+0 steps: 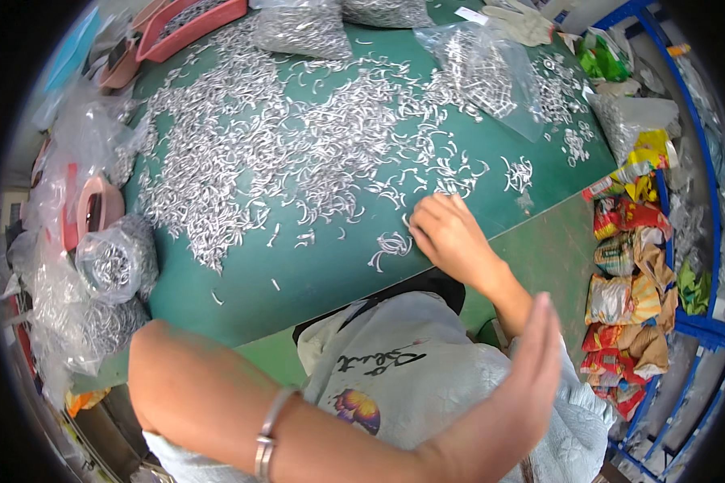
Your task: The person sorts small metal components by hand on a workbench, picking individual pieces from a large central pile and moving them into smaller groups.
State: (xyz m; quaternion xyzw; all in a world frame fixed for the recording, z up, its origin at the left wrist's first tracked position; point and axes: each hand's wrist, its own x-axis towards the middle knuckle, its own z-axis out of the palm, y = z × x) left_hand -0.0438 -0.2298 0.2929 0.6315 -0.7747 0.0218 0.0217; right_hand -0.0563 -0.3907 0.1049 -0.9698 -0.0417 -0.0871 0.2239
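Small curved silvery metal pieces lie loose in a wide spread over the green table. My right hand rests near the table's front edge, at the near right border of that spread. Its fingers are bent down and closed, and what is under them is hidden. Just left of it lies a small separate cluster of curved pieces. My left arm, with a metal bracelet on it, crosses in front of my body. My left hand is raised in front of my right forearm, off the table, its fingers stretched out and holding nothing.
Clear bags of metal pieces stand at the back, and another bag sits at the left edge. A pink tray is at the far left. A flat clear bag and a glove lie far right. Blue shelving stands at the right.
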